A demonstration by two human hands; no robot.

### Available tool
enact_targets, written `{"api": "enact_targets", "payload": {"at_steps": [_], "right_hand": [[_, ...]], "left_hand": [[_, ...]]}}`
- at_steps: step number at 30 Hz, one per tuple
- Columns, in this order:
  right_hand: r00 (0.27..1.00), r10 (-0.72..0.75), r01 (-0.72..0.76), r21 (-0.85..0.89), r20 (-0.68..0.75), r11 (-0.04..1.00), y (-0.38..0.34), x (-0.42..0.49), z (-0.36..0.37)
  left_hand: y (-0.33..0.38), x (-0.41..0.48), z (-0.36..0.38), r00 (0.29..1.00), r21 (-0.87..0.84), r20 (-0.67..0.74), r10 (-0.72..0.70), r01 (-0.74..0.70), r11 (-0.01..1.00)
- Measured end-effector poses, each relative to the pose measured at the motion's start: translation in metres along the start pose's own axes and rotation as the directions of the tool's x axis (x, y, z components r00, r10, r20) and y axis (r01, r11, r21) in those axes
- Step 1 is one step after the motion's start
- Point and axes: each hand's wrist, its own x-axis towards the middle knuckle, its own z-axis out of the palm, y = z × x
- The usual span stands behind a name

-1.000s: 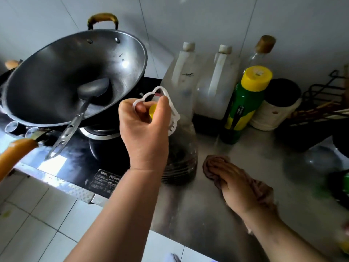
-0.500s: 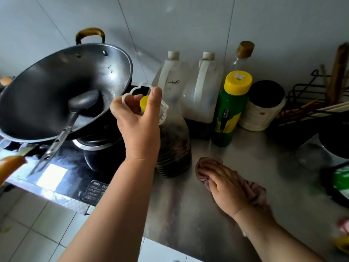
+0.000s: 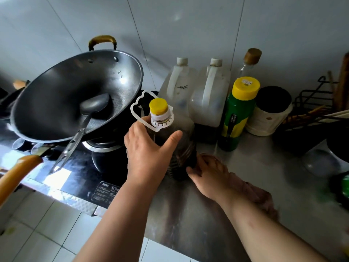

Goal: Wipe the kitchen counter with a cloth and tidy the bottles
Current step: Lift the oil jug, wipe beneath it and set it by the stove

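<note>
cloth (image 3: pixel 264 199) mostly under right hand (image 3: pixel 209 177), green object (image 3: pixel 344 188) blurred, cut by right edge

Two white jugs (image 3: pixel 179 86), three bottles (image 3: pixel 238 114), one wok (image 3: pixel 56 103), one ladle (image 3: pixel 94 106), one tub (image 3: pixel 268 120), one cloth (image 3: pixel 264 201), two hands (image 3: pixel 149 154).

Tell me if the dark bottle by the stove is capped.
Capped: a yellow cap sits on the neck of the dark bottle, above its white carry handle. The left hand grips it.
</note>
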Motion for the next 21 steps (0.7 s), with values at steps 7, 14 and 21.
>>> {"api": "enact_targets", "payload": {"at_steps": [7, 14, 21], "right_hand": [[0.971, -0.234, 0.236, -0.077, 0.042, 0.969, 0.028, 0.003, -0.016], [0.987, -0.076, 0.017, -0.378, -0.141, 0.926, 0.104, -0.029, -0.009], [0.920, -0.231, 0.092, -0.399, -0.316, 0.912, 0.067, -0.068, 0.022]], "left_hand": [[-0.001, 0.000, 0.003, 1.000, 0.021, 0.003, 0.000, 0.000, 1.000], [-0.004, 0.008, -0.002, 0.996, -0.005, 0.083, 0.019, -0.019, 1.000], [-0.029, 0.002, -0.027, 0.998, -0.213, 0.069, 0.011, 0.004, 0.977]]}}
